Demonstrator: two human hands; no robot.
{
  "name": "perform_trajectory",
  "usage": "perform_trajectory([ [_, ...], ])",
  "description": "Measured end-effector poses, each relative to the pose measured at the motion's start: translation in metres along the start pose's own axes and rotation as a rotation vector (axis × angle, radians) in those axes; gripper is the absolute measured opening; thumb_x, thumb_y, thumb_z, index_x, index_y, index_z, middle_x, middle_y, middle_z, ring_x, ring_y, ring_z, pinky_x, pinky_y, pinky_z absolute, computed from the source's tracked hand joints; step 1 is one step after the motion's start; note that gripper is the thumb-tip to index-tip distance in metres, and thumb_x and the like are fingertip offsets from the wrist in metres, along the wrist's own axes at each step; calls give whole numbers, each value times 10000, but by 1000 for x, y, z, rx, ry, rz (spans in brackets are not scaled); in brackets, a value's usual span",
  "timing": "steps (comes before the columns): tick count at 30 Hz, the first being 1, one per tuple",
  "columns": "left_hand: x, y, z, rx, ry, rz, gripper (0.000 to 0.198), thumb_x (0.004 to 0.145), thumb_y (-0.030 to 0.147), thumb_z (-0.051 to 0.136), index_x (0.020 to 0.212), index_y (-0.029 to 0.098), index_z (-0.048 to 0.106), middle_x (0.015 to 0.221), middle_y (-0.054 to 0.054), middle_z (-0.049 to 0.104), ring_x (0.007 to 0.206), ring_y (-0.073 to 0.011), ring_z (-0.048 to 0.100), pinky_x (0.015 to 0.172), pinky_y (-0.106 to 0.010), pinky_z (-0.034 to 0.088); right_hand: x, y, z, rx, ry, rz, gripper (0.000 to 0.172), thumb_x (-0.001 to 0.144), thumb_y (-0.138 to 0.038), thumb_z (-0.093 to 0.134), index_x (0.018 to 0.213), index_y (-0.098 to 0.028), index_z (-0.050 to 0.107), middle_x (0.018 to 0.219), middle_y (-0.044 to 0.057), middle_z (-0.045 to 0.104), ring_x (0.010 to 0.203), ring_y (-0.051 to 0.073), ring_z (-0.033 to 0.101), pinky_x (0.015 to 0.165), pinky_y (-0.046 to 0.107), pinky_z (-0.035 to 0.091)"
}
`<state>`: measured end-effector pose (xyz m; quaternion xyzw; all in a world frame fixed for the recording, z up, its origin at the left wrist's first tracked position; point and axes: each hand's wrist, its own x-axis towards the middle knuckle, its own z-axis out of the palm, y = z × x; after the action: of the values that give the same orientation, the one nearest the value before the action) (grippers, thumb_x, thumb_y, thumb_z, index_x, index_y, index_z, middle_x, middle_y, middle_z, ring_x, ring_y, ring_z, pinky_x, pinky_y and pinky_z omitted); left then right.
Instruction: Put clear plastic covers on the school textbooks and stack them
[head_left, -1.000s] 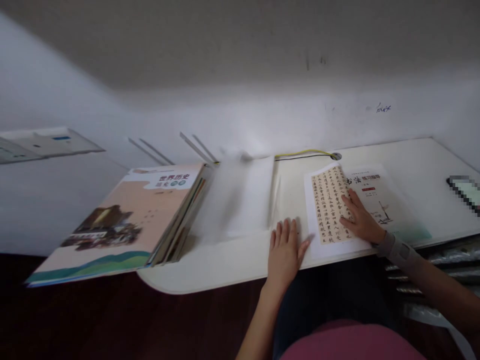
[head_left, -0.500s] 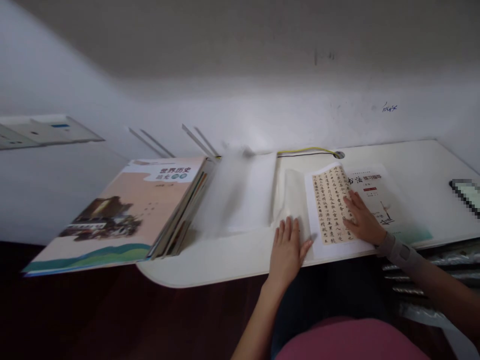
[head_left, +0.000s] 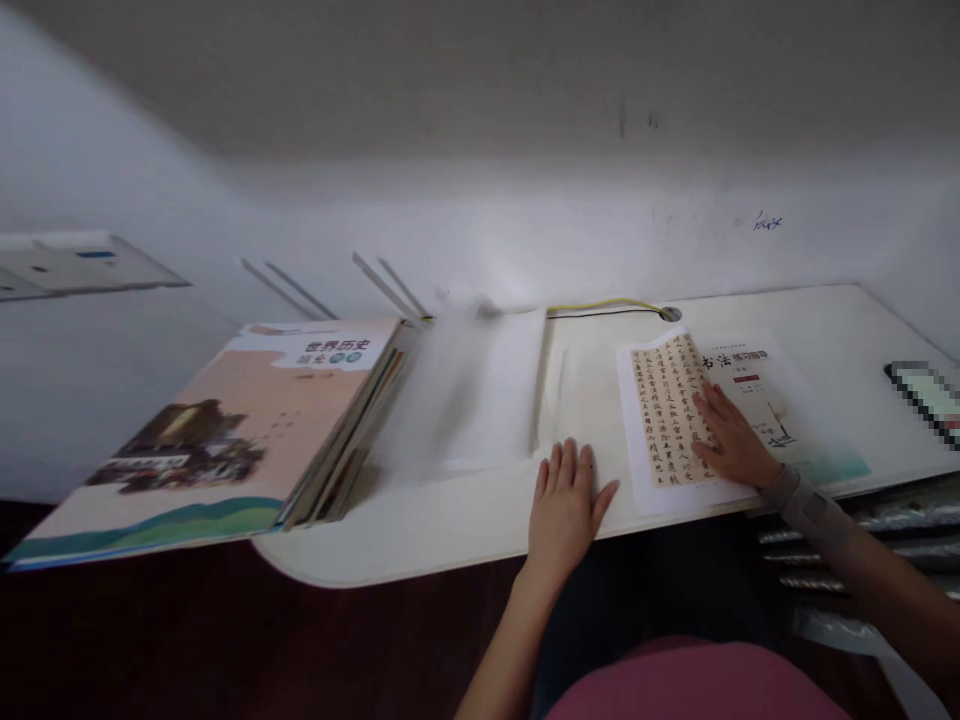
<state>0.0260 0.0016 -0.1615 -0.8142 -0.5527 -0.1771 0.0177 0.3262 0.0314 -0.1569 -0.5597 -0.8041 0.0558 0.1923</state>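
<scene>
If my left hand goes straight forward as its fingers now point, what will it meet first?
Probably the thin black cable near the wall; a faint strip ahead of the left hand may come first, depth unclear.

The booklet [head_left: 806, 410] at three o'clock is paper, its written page [head_left: 666, 420] matt. The books [head_left: 300, 400] at nine have smooth paper covers. The desk [head_left: 420, 530] at six is smooth with a faint sheen; the wall [head_left: 480, 230] at twelve is matt and scuffed. The shirt [head_left: 697, 685] at five is matt cloth, the packs [head_left: 885, 520] at four glossy and film-like.
</scene>
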Motion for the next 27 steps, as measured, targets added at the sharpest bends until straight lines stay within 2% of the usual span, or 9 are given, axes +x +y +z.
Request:
perform_trajectory([
  [7, -1, -1, 1, 20, 12, 13, 606, 889, 518, 391, 1335, 110, 435, 1391, -218, 417, 1327, -340, 327, 1031, -531, 354, 1, -4, -3, 7, -39, -62, 739, 892, -382, 434, 1484, -244, 14, 1555, 50, 12, 1407, 291, 65, 1110, 501, 259],
  [13, 0, 2, -1, 35, -10, 6, 615, 894, 504, 383, 1309, 57, 463, 1386, -245, 410, 1324, -354, 328, 1049, -516, 335, 2, -1, -2, 51, -45, -65, 710, 872, -371, 465, 1480, -240, 124, 1555, 40, 49, 1407, 298, 51, 1110, 509, 254],
  [19, 1, 4, -3, 6, -1, -9, 588, 901, 492, 375, 1312, 81, 468, 1389, -224, 414, 1324, -346, 333, 1046, -525, 335, 0, -1, -5, 173, 41, 114, 639, 908, -404, 407, 1475, -288, 136, 1555, 9, -55, 1409, 284, 64, 1104, 497, 266],
  [21, 1, 4, -4, 17, -1, -7, 594, 903, 494, 367, 1303, 68, 476, 1381, -228, 425, 1316, -350, 345, 1045, -517, 339, -10, -1, -13, 204, -27, 58, 688, 886, -471, 450, 1473, -311, 128, 1551, -7, -88, 1409, 281, 47, 1108, 486, 259],
  [25, 1, 3, -2, 12, 4, -2, 595, 901, 497, 370, 1308, 76, 472, 1382, -226, 426, 1316, -352, 345, 1040, -523, 342, -36, 4, -31, 139, -238, -154, 1038, 671, -617, 666, 1476, -306, 88, 1539, 7, -146, 1399, 337, -22, 1122, 518, 191],
  [27, 1, 3, -2, 15, 7, 2, 597, 900, 497, 372, 1312, 76, 468, 1387, -226, 418, 1318, -351, 343, 1039, -525, 341, -45, 7, -36, 109, -267, -196, 1132, 615, -634, 699, 1478, -295, 49, 1538, 30, -145, 1397, 347, -7, 1116, 523, 207],
])
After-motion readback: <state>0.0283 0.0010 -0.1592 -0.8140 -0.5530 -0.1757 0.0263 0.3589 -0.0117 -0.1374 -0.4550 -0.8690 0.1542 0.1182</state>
